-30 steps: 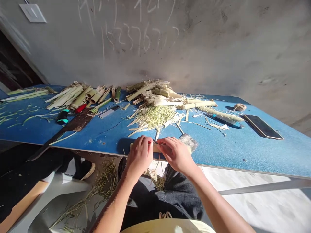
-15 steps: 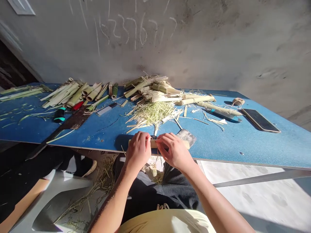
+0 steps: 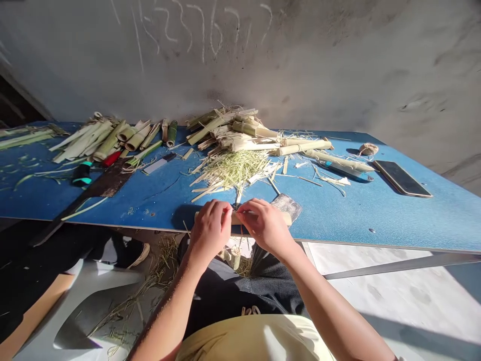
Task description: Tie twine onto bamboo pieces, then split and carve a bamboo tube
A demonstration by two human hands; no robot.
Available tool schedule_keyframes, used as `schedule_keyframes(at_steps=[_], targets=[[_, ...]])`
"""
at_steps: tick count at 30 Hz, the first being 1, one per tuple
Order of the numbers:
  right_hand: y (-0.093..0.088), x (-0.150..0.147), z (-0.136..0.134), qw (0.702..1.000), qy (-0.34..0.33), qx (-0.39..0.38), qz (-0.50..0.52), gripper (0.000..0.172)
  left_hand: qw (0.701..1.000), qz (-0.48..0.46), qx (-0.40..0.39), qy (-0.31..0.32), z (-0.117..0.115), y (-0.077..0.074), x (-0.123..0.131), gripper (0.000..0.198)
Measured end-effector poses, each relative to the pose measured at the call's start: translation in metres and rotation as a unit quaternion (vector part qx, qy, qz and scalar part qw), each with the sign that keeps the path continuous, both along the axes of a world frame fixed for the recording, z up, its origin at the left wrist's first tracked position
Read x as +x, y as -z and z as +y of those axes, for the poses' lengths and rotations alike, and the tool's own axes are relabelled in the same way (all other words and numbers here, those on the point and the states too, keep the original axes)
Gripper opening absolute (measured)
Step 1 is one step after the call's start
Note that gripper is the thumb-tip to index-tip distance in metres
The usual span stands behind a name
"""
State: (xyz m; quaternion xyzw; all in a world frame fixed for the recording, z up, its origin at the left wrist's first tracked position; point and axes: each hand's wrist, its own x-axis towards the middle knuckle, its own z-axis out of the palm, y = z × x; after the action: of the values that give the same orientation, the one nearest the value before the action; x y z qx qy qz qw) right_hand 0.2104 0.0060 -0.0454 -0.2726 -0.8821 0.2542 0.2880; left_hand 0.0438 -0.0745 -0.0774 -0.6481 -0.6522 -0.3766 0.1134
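A pale bamboo stick (image 3: 287,218) lies across the near edge of the blue table (image 3: 376,210). My left hand (image 3: 209,230) is closed round its left part. My right hand (image 3: 263,224) is closed over its middle, with thumb and forefinger pinched at a spot between the two hands where a thin string seems to cross the stick. A grey sheet of sandpaper (image 3: 287,204) lies just behind my right hand.
A heap of thin bamboo splinters (image 3: 233,170) and split bamboo pieces (image 3: 240,131) lies behind my hands. More bamboo pieces (image 3: 108,138), a machete (image 3: 86,193) and a knife (image 3: 160,163) lie left. A phone (image 3: 401,178), a twine ball (image 3: 368,149) and a blue-handled tool (image 3: 347,173) lie right.
Both hands stay on the stick with small finger shifts. The view has tilted down a little, so the table and wall sit higher in the frame.
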Motion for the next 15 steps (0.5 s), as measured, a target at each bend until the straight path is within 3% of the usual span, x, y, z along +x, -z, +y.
schedule_keyframes(at_steps=[11, 15], targets=[[0.0025, -0.0006, -0.0002, 1.000, 0.018, 0.016, -0.010, 0.006, 0.999, -0.014, 0.039, -0.014, 0.0026, 0.0044, -0.0017, 0.012], [0.0000, -0.0024, 0.0012, 0.999, 0.027, -0.030, 0.010, 0.007, 0.999, -0.010, 0.030, 0.005, 0.0019, 0.0027, -0.0018, 0.013]])
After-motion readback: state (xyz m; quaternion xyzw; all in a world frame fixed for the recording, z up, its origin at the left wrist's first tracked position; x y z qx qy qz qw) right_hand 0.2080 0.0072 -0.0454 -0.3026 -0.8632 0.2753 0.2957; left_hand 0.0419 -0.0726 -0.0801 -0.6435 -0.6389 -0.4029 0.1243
